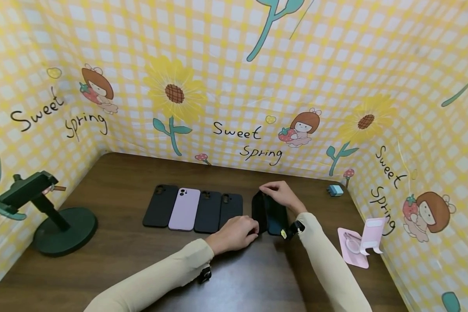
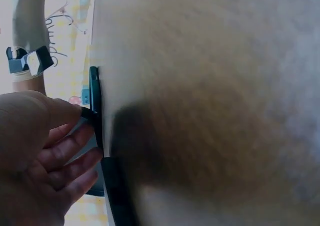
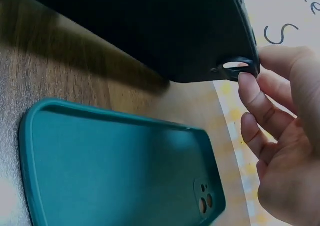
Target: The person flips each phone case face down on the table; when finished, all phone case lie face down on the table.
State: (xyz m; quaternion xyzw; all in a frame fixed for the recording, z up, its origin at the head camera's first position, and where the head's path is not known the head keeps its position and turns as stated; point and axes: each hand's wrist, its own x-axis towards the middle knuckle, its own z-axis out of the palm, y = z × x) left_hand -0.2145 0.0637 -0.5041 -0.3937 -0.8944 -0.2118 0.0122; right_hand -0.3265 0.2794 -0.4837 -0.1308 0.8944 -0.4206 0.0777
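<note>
A black phone case [image 1: 259,212] stands tilted up on its long side between my hands. The fingers and thumb of my right hand [image 1: 281,193] pinch its far corner, beside the camera cutout, as the right wrist view shows. At the near end, my left hand [image 1: 235,234] pinches the case's edge between thumb and fingers. Right of it, a teal phone case [image 3: 110,156] lies flat with its hollow side up. To the left, a row of cases lies back up: a black one [image 1: 160,206], a lilac one [image 1: 184,209] and two dark ones [image 1: 207,212].
A dark green phone stand [image 1: 64,232] with a round base is at the left. On the right are a pink folding stand [image 1: 354,253] and a small blue charger plug [image 1: 335,190]. Checked yellow cloth [image 1: 226,95] walls in the wooden table [image 1: 121,182].
</note>
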